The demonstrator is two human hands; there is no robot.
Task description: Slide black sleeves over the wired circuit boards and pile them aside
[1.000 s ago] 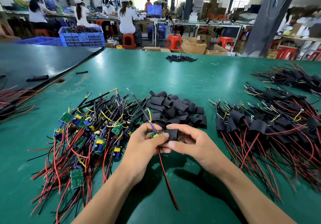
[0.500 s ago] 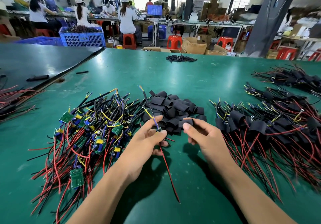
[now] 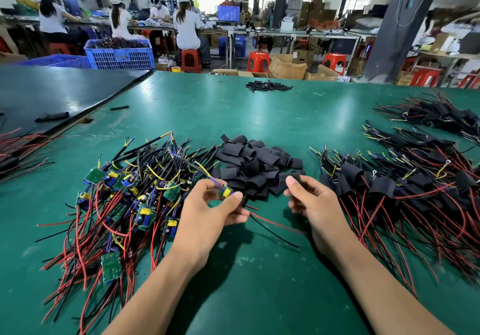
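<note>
My left hand (image 3: pixel 207 215) pinches a small wired circuit board (image 3: pixel 226 192) with a yellow part; its red and black wires (image 3: pixel 270 224) trail onto the mat. My right hand (image 3: pixel 314 202) is a short way to the right and pinches a black sleeve (image 3: pixel 293 178) between thumb and forefinger, apart from the board. Behind both hands lies a heap of loose black sleeves (image 3: pixel 255 164). A tangle of bare wired boards (image 3: pixel 130 202) lies to the left. A pile of sleeved boards (image 3: pixel 405 189) lies to the right.
The green table mat (image 3: pixel 259 282) runs to a far edge, where a small heap of black tubes (image 3: pixel 268 86) lies. More sleeved bundles (image 3: pixel 439 115) sit far right. A black mat (image 3: pixel 52 93) and red wires (image 3: pixel 18 147) are at left. People work at benches behind.
My hands were together with the sleeve against the board; they have since drawn apart. The left hand has turned the board so its yellow part shows, and the right still holds the sleeve.
</note>
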